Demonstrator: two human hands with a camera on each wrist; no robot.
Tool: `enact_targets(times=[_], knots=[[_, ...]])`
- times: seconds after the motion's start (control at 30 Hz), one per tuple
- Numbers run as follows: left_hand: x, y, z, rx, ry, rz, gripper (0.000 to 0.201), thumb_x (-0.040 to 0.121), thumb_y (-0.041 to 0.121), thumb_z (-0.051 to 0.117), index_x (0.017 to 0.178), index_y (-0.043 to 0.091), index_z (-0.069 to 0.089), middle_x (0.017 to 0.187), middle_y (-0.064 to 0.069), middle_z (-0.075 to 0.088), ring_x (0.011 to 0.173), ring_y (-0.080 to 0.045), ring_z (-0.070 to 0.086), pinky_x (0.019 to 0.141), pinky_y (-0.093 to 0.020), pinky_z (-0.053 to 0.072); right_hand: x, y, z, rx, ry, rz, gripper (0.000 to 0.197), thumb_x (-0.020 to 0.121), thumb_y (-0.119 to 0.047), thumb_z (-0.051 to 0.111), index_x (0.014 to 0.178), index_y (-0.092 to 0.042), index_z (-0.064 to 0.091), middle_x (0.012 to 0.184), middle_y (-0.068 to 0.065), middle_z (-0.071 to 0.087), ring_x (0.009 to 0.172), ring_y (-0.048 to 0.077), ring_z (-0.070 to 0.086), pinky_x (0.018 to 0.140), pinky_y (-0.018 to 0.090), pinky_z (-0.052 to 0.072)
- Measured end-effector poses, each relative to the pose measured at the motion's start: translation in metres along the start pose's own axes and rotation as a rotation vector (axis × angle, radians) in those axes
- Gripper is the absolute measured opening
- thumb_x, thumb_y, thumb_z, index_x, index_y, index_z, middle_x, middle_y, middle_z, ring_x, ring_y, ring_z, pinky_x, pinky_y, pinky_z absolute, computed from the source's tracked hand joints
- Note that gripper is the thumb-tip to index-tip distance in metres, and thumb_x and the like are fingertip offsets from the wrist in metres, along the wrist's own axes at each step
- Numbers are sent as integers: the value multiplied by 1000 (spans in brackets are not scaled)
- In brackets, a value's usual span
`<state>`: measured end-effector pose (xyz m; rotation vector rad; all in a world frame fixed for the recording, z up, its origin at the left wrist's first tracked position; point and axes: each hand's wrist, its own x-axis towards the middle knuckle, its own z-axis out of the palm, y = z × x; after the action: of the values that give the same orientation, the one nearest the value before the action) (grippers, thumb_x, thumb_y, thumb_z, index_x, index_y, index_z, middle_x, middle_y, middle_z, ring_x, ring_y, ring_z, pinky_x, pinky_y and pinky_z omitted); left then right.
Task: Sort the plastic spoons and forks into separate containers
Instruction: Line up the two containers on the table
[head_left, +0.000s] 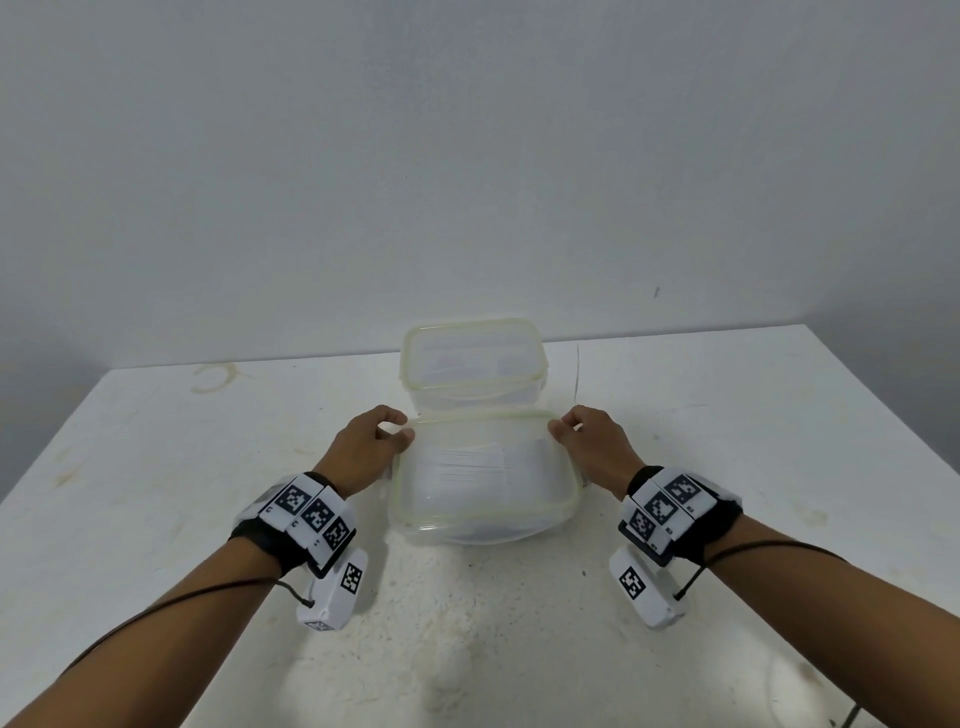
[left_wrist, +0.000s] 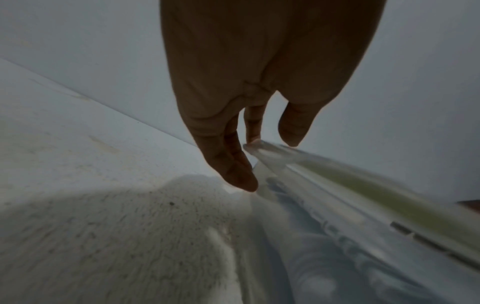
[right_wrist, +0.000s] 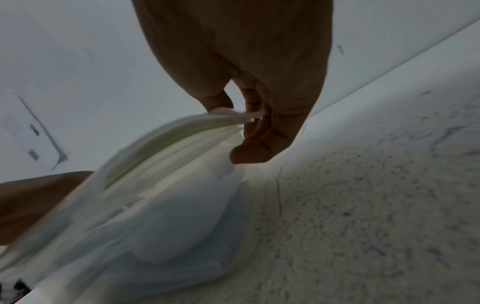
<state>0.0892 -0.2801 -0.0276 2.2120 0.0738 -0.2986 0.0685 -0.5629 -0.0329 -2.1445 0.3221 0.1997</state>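
Nearest the head camera, both bare forearms reach forward over the white table (head_left: 156, 467), each wrist wrapped in a black band that carries white blocks printed with black-and-white square markers.

The left hand (head_left: 366, 449) lies palm down at the far left corner of the near container's lid (head_left: 485, 467). Its thumb presses on top of the lid's rim while the fingers curl down past the corner. In the left wrist view the left hand (left_wrist: 249, 82) hangs above the lid (left_wrist: 363, 185), with a fingertip on the corner flap and the thumb on the rim beside it, so this hand pinches the lid's corner.

The right hand (head_left: 592, 441) mirrors it at the far right corner, thumb on the rim and fingers curled over the edge. The right wrist view shows the right hand (right_wrist: 246, 72) with thumb and fingers closed on the lid's (right_wrist: 161, 139) thin corner tab, a clear pinch grip.

The near container (head_left: 488, 525) is a clear plastic box with a pale yellow-green seal round the lid. It stands on the table between the two wrists. The lid sits tilted, its far edge raised in the two hands. Pale shapes show faintly through the plastic, but I cannot tell whether they are spoons or forks.

A second, matching container (head_left: 472, 364) with its lid on stands just behind the first, near the grey wall (head_left: 467, 156). Dim shapes show inside it as well, too blurred to name.
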Motion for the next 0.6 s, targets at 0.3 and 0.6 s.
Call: enact_targets(times=[0.3, 0.6], knots=[[-6, -3, -5, -1, -18, -54, 23, 87, 22, 68, 104, 10, 60, 76, -14, 67, 59, -24, 63, 53, -29, 54, -10, 0, -2, 13, 54, -19, 20, 92, -28, 58, 95, -8, 57, 102, 12, 59, 74, 22, 61, 39, 26, 50], [-9, -5, -6, 12, 8, 10, 14, 88, 17, 65, 102, 19, 64, 57, 1, 63, 54, -18, 62, 56, -30, 55, -12, 3, -3, -5, 18, -20, 22, 91, -32, 61, 93, -11, 52, 102, 14, 60, 71, 26, 61, 39, 25, 49]])
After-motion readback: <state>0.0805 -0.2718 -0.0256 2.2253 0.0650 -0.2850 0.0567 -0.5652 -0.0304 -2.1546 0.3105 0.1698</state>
